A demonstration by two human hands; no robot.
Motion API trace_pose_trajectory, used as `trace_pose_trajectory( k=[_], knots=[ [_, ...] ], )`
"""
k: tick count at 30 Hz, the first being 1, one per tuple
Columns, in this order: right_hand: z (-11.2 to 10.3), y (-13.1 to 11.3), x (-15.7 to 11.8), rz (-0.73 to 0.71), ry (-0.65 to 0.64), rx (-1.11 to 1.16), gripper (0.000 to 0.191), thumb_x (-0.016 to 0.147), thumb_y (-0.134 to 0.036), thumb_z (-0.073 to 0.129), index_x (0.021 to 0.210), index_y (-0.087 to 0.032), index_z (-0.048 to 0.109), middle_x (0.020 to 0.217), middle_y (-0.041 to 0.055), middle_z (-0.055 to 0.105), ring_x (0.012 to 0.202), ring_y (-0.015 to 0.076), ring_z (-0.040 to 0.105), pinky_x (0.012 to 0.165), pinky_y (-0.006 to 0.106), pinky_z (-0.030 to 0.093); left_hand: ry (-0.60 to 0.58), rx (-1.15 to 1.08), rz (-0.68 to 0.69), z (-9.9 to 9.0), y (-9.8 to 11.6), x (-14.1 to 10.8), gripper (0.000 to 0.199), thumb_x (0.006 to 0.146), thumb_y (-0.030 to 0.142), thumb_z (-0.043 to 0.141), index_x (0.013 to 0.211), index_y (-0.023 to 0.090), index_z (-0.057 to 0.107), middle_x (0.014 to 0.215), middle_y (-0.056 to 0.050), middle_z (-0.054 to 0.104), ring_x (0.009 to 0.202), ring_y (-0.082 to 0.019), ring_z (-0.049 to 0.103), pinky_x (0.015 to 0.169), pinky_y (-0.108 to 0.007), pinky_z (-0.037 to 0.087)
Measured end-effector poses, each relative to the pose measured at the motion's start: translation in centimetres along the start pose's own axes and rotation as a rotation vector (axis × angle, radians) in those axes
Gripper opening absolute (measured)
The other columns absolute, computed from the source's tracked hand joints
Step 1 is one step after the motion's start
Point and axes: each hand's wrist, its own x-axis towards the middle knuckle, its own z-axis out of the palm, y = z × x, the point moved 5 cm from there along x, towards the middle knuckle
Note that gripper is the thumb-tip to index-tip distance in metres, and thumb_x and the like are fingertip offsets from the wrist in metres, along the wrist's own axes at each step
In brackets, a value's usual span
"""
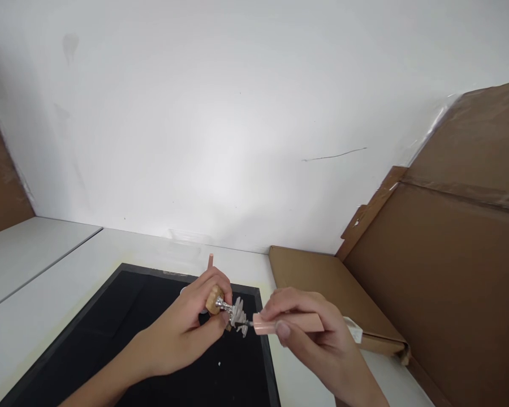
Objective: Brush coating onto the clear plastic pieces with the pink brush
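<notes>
My left hand [197, 316] is closed around a small stand with a round wooden knob [214, 299] and a shiny metal stem. At the stem's far end are several pale, translucent, petal-like pieces [238, 316]. In my right hand [318, 328] lies a brush with a thick pink handle [288, 323], pinched between thumb and fingers. Its thin dark tip points left and meets the pale pieces; whether it touches them I cannot tell. Behind my left hand a narrow pink piece [211, 260] sticks up, its lower part hidden by the fingers.
Beneath my hands lies a black mat [110, 328] with a grey border on a white table [46, 282]. A small white speck [219, 363] rests on it. To the right are a flat cardboard box [322, 271], a clear block [353, 329] and a cardboard wall [449, 271]. A white wall [220, 113] rises behind.
</notes>
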Motion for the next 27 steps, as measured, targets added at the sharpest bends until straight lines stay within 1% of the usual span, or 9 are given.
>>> trace_pose_trajectory(
  k=[2,6,8,10,13,16,23,25,27],
  knots=[
    [0.0,0.3,0.1,0.033,0.005,-0.026,0.015,0.090,-0.024,0.056,0.082,-0.022,0.069,0.067,0.0026,0.070,0.056,0.0137,0.058,0.051,0.023,0.043,-0.008,-0.021,-0.016,0.1,0.0,-0.1,0.014,0.086,0.009,0.042,0.088,0.022,0.046,0.090,0.000,0.043,0.076,-0.015,0.044,0.063,-0.027,0.039],
    [-0.5,1.5,0.3,0.145,0.086,-0.101,0.021,0.090,-0.031,0.056,0.077,-0.019,0.068,0.064,0.0021,0.063,0.046,0.0104,0.045,0.041,0.023,0.034,-0.008,-0.060,-0.025,0.3,-0.2,-0.4,0.016,0.085,0.008,0.041,0.090,0.022,0.046,0.093,-0.001,0.044,0.073,-0.014,0.043,0.060,-0.026,0.042],
    [-0.7,1.8,0.3,0.173,0.111,-0.110,0.022,0.090,-0.033,0.055,0.077,-0.019,0.067,0.065,0.0021,0.063,0.045,0.0098,0.043,0.040,0.023,0.031,-0.007,-0.088,-0.026,0.3,-0.3,-0.4,0.015,0.086,0.009,0.041,0.091,0.022,0.046,0.093,-0.002,0.044,0.071,-0.014,0.043,0.060,-0.026,0.044],
    [-0.6,1.5,0.3,0.143,0.107,-0.100,0.022,0.090,-0.032,0.056,0.077,-0.019,0.067,0.062,0.0012,0.061,0.046,0.0104,0.044,0.041,0.023,0.032,0.002,-0.118,-0.036,0.2,-0.7,-0.2,0.015,0.086,0.009,0.041,0.092,0.022,0.047,0.092,-0.002,0.044,0.072,-0.014,0.044,0.062,-0.027,0.047],
    [-0.1,0.8,0.2,0.062,0.048,-0.054,0.019,0.090,-0.029,0.056,0.079,-0.020,0.069,0.058,0.0000,0.059,0.049,0.0116,0.048,0.045,0.023,0.035,0.023,-0.166,-0.056,0.0,-1.2,0.1,0.012,0.088,0.012,0.044,0.093,0.022,0.048,0.091,-0.001,0.046,0.071,-0.013,0.046,0.063,-0.026,0.048],
    [0.3,0.6,0.1,0.067,-0.004,-0.038,0.019,0.091,-0.028,0.055,0.082,-0.021,0.069,0.062,0.0012,0.061,0.052,0.0122,0.051,0.047,0.023,0.038,0.035,-0.208,-0.064,-0.1,-1.5,0.2,0.009,0.089,0.016,0.048,0.094,0.022,0.050,0.089,-0.001,0.048,0.070,-0.012,0.047,0.066,-0.026,0.048],
    [-0.5,2.1,0.3,0.196,0.113,-0.120,0.025,0.090,-0.035,0.055,0.078,-0.019,0.068,0.057,-0.0001,0.056,0.043,0.0093,0.038,0.039,0.022,0.030,0.038,-0.221,-0.091,0.1,-1.8,-0.5,0.010,0.089,0.017,0.049,0.097,0.023,0.052,0.090,-0.001,0.049,0.070,-0.012,0.048,0.070,-0.028,0.050],
    [-0.6,2.0,0.2,0.175,0.117,-0.100,0.025,0.090,-0.036,0.055,0.077,-0.019,0.068,0.057,-0.0001,0.056,0.043,0.0096,0.039,0.039,0.023,0.031,0.040,-0.222,-0.089,0.0,-1.8,-0.5,0.010,0.089,0.017,0.049,0.097,0.023,0.052,0.090,-0.001,0.049,0.070,-0.012,0.048,0.070,-0.028,0.050],
    [-0.4,1.5,0.2,0.119,0.102,-0.065,0.024,0.090,-0.035,0.057,0.077,-0.020,0.069,0.058,0.0007,0.058,0.047,0.0115,0.046,0.043,0.023,0.035,0.041,-0.227,-0.085,-0.1,-1.9,-0.3,0.010,0.089,0.016,0.049,0.096,0.023,0.052,0.090,-0.001,0.048,0.070,-0.012,0.048,0.070,-0.028,0.050]
  ],
)
